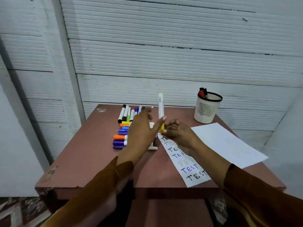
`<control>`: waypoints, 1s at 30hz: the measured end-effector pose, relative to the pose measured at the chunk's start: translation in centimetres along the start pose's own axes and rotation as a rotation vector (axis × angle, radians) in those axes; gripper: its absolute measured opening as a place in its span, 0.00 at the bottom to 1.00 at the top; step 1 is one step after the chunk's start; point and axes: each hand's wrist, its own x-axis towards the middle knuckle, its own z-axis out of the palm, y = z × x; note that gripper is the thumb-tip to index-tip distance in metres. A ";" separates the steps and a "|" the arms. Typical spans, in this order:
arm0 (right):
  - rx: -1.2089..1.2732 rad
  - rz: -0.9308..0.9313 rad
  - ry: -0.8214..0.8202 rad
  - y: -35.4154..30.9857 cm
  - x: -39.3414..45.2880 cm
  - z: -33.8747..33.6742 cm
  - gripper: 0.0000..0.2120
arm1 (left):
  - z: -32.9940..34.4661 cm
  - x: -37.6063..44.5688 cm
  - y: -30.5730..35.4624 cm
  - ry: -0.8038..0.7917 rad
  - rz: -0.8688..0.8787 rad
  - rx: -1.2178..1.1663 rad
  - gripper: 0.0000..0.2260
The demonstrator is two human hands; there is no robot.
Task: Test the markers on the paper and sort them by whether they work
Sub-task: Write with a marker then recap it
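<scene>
1. Worktop: a reddish-brown surface with chipped near corners, set against a white ribbed wall.
2. Stack of markers: thick markers lying crosswise at left of centre, showing yellow, orange, blue and purple caps; the right part of the stack is hidden under the left hand.
3. Row of slim markers: lying side by side at the far edge of the worktop, just beyond the stack, with black, green, red and blue ends visible.
4. Left hand: stretched out above the stack with fingers straight and spread, holding nothing; its thumb tip meets the barrel of the yellow marker. A brown sleeve covers the forearm.
5. Yellow marker: white barrel with yellow cap at the bottom, held upright in the air between the two hands, above the far end of the paper.
6. Right hand: fingers curled, pinching the yellow marker at its lower, capped end; the hand hovers over the written strip.
7. Paper: white sheet lying at an angle on the right half of the worktop, its near left strip bearing the word "TEST" repeated in black, blue and faint grey.
8. Pen holder: white perforated cup with a black rim, standing at the far right corner, just beyond the paper, with red and black markers inside.
</scene>
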 end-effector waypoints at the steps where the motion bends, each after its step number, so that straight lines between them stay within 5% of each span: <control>1: 0.024 -0.019 -0.026 0.1 -0.2 0.0 0.15 | 0.7 0.0 0.6 -0.038 -0.026 0.046 0.21; 5: -0.031 -0.082 -0.112 -0.5 -1.3 -0.6 0.12 | 2.4 -0.1 1.6 -0.084 -0.051 0.028 0.07; 12: -1.077 -0.027 0.169 -0.3 -1.6 -4.4 0.02 | 3.2 -1.2 2.1 -0.144 -0.041 -0.090 0.07; 17: -1.315 0.075 0.138 -0.4 -2.8 -5.2 0.07 | 4.2 -1.8 2.0 -0.246 0.009 -0.043 0.06; 20: -1.107 0.049 0.158 -1.3 -3.2 -5.7 0.08 | 4.6 -2.3 2.2 -0.289 0.063 -0.034 0.05; 24: -0.295 0.085 -0.140 -3.0 -4.2 -5.6 0.13 | 5.0 -2.5 2.7 -0.316 0.128 -0.037 0.10; 27: -0.148 0.048 -0.117 -2.8 -4.1 -5.1 0.05 | 5.0 -2.8 3.1 -0.310 0.204 -0.030 0.15; 30: -0.080 -0.001 -0.079 -2.4 -3.9 -5.2 0.09 | 4.8 -2.8 3.3 -0.277 0.193 -0.045 0.17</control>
